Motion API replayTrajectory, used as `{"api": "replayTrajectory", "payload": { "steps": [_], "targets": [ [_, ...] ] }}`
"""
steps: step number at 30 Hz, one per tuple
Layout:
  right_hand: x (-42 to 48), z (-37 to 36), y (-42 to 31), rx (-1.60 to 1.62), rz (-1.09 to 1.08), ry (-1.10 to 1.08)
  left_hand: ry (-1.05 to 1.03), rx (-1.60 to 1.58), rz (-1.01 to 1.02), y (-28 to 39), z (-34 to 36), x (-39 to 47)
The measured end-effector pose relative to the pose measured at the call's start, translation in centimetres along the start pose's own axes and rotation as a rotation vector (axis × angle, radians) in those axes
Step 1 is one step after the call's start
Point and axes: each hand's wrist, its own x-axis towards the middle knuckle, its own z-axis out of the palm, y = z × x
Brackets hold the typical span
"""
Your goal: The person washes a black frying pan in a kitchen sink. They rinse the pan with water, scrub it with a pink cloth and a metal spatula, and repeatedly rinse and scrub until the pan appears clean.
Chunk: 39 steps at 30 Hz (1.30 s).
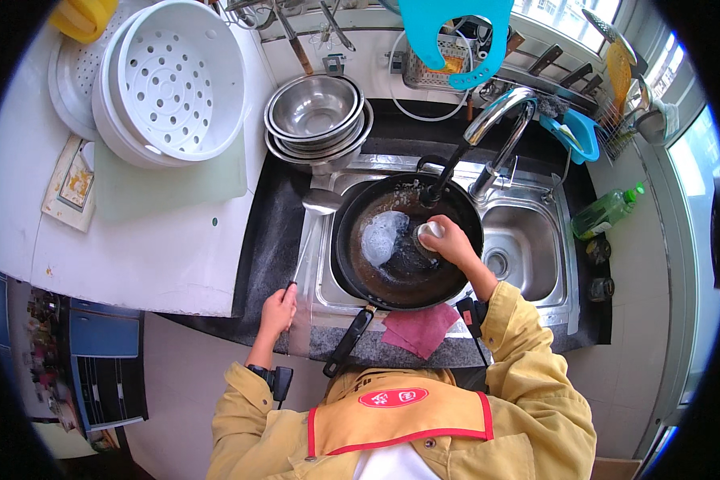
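A large dark wok (366, 264) rests over the left basin of a stainless steel sink (321, 288), its black handle pointing towards me. My right hand (450, 243) grips a round scrubbing brush with a pale knob (429, 233) inside the wok. White suds (384, 237) lie left of the brush. My left hand (279, 312) holds the black handle end of a long metal ladle or turner (322, 202), whose head is up beside the wok's left rim. A chrome faucet (504, 114) reaches over the wok, its black spout end low near the far rim.
Stacked steel bowls (315, 111) stand behind the ladle. White perforated baskets (174, 84) sit on the left counter. A pink cloth (423, 330) lies at the sink's front edge. Right of the small basin (528, 252) are a green bottle (603, 213) and small jars. A blue bib (417, 30) hangs above.
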Motion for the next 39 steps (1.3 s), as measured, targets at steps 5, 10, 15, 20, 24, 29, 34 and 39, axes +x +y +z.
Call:
{"api": "replayTrajectory", "payload": {
  "steps": [5, 10, 15, 20, 24, 29, 34, 39],
  "targets": [
    [-0.5, 0.7, 0.7, 0.0, 0.008, -0.043, 0.103, 0.193, 0.037, -0.5, -1.3, 1.8],
    [-1.3, -0.7, -0.2, -0.005, 0.177, -0.175, 0.345, 0.821, 0.379, 0.9, -1.6, 0.4],
    [-1.0, -1.2, 0.4, -0.157, 0.134, -0.259, -0.16, 0.555, 0.263, 3.9, 2.6, -4.5],
    [-0.2, -0.6, 0.2, -0.175, 0.105, -0.337, -0.926, -0.274, -0.562, 2.0, 8.5, -4.2],
    [-0.2, -0.5, 0.5, -0.172, 0.072, -0.34, -0.884, -0.303, -0.394, 0.8, 10.0, -5.2],
    [-0.2, -1.0, -0.1, -0.179, 0.106, -0.325, -0.721, -0.404, -0.302, 1.3, 11.5, -8.2],
    [1.3, -0.7, 1.4, -0.204, 0.078, -0.322, -0.571, -0.378, -0.223, 1.4, 13.1, -9.5],
    [3.0, 0.1, 2.3, -0.197, 0.115, -0.349, -0.572, -0.182, -0.201, 0.7, 10.0, -7.1]
  ]
}}
